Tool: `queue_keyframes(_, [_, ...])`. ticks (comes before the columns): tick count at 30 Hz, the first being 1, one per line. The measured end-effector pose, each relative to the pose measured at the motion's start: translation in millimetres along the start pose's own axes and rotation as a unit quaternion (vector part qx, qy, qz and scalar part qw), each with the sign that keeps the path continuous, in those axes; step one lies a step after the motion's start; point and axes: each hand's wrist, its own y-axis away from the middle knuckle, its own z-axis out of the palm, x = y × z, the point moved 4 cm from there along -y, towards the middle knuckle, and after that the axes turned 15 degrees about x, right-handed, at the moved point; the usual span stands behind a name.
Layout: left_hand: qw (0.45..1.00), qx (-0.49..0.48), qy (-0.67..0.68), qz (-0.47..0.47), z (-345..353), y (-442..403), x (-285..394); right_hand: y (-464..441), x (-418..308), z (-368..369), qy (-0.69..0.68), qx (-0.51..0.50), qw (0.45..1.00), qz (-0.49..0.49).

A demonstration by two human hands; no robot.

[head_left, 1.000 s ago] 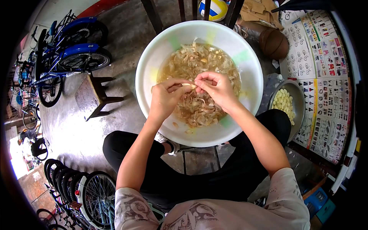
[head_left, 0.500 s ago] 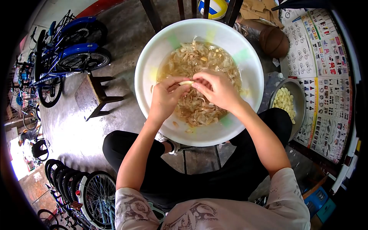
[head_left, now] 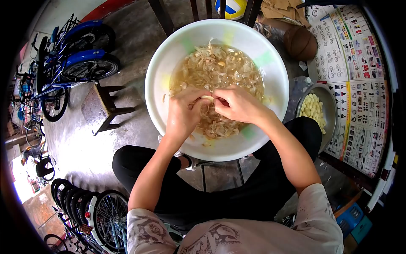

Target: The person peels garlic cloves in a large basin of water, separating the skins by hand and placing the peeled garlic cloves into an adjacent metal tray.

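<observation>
pale clove [head_left: 207, 98], one: above the white basin [head_left: 154, 93], between the fingertips of both hands. left hand [head_left: 184, 108]: over the basin, pinching the clove between thumb and forefinger. right hand [head_left: 239, 103]: over the basin, fingers curled inward, fingertips at the clove's right end; gripping or merely touching, cannot tell.

inside the basin: brownish water [head_left: 253, 78], thick with papery skins [head_left: 224, 122].

right of the basin: metal bowl [head_left: 332, 114] with a heap of peeled cloves [head_left: 312, 108]; farther right, printed sheets [head_left: 342, 84] with rows of small pictures.

beyond the basin: dark bars [head_left: 160, 17], near its far rim; blue, yellow and white ball [head_left: 230, 8]; cardboard [head_left: 283, 10]; brown ball [head_left: 300, 43], beyond and to the right.

around the basin: grey floor [head_left: 139, 84].

left of the basin: small stool [head_left: 94, 108]; farther left, blue bicycles [head_left: 86, 61]; nearer and left, well apart, bicycle with white mudguard [head_left: 112, 216]
</observation>
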Motion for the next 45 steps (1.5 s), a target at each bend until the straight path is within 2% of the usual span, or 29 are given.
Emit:
queue_keyframes(4, [1.000, -0.008, -0.008, -0.009, -2, -1, 5, 0, -4, 0, -0.001, 0.002, 1.000, -0.016])
queue_keyframes(6, [1.000, -0.006, -0.016, -0.004, -3, -2, 2, 1, -7, 3, 0.035, 0.088, 0.994, -0.048])
queue_keyframes(8, [0.992, 0.051, -0.088, 0.069, -10, -7, -1, 3, -1, 9, 0.021, 0.121, 0.991, -0.045])
queue_keyframes(9, [0.992, 0.049, -0.089, 0.068, -13, -9, 1, 5, 1, 8, 0.010, 0.155, 0.987, -0.040])
queue_keyframes(10, [0.995, 0.055, -0.080, 0.019, -18, -13, 3, 6, 0, 9, 0.009, 0.155, 0.987, -0.040])
queue_keyframes(12, [0.994, 0.037, -0.034, -0.097, -21, -15, -8, 4, 10, 7, 0.029, 0.143, 0.987, 0.067])
queue_keyframes(13, [0.994, 0.037, -0.034, -0.096, -22, -14, -11, 0, 14, 3, 0.029, 0.144, 0.987, 0.066])
queue_keyframes(14, [0.978, 0.015, 0.077, -0.192, -20, -11, -16, -4, 23, 2, -0.018, 0.089, 0.991, 0.100])
queue_keyframes(15, [0.940, -0.009, 0.187, -0.284, -17, -6, -20, -4, 28, 4, -0.065, 0.034, 0.988, 0.134])
queue_keyframes(16, [0.940, -0.010, 0.187, -0.284, -18, -5, -20, -3, 27, 4, 0.014, 0.076, 0.996, 0.046])
queue_keyframes(17, [0.930, -0.031, 0.211, -0.300, -17, -4, -20, -2, 27, 5, 0.014, 0.077, 0.996, 0.045])
queue_keyframes(18, [0.919, -0.052, 0.233, -0.315, -16, -3, -20, -1, 20, 1, 0.111, 0.141, 0.983, -0.034])
queue_keyframes(19, [0.918, -0.054, 0.233, -0.315, -15, -3, -21, 2, 10, -1, 0.207, 0.202, 0.951, -0.109])
queue_keyframes(20, [0.921, -0.066, 0.234, -0.305, -13, -2, -21, 3, 4, -1, 0.209, 0.203, 0.951, -0.106])
queue_keyframes(21, [0.924, -0.075, 0.235, -0.294, -11, -1, -21, 0, -5, -3, 0.071, 0.184, 0.979, -0.054])
queue_keyframes(22, [0.924, -0.073, 0.235, -0.293, -10, -1, -21, -3, -9, -2, -0.069, 0.160, 0.985, -0.002])
queue_keyframes(23, [0.924, -0.078, 0.234, -0.292, -8, 0, -21, -3, -11, 2, -0.069, 0.160, 0.985, -0.002])
queue_keyframes(25, [0.923, -0.084, 0.234, -0.293, -6, 1, -21, -2, -12, 5, -0.156, 0.172, 0.973, -0.001])
queue_keyframes(30, [0.929, -0.069, 0.191, -0.308, -6, 0, -21, -1, -8, 5, -0.143, 0.226, 0.963, -0.019])
queue_keyframes(32, [0.930, -0.070, 0.198, -0.301, -6, 0, -23, 0, 3, 8, -0.214, 0.242, 0.946, 0.041])
queue_keyframes(36, [0.942, -0.054, 0.211, -0.257, -2, 4, -26, 2, -2, 3, -0.193, 0.247, 0.949, 0.029])
queue_keyframes(38, [0.941, -0.054, 0.218, -0.254, -2, 4, -27, 2, -11, -1, -0.098, 0.249, 0.961, -0.064])
queue_keyframes(39, [0.940, -0.053, 0.227, -0.250, -2, 4, -27, 2, -11, -1, -0.098, 0.249, 0.961, -0.064])
queue_keyframes(41, [0.940, -0.063, 0.220, -0.253, -2, 2, -26, 2, -15, -2, -0.055, 0.265, 0.954, -0.126])
queue_keyframes(45, [0.948, -0.083, 0.192, -0.240, -4, 1, -26, 4, -11, 0, -0.030, 0.250, 0.956, -0.149])
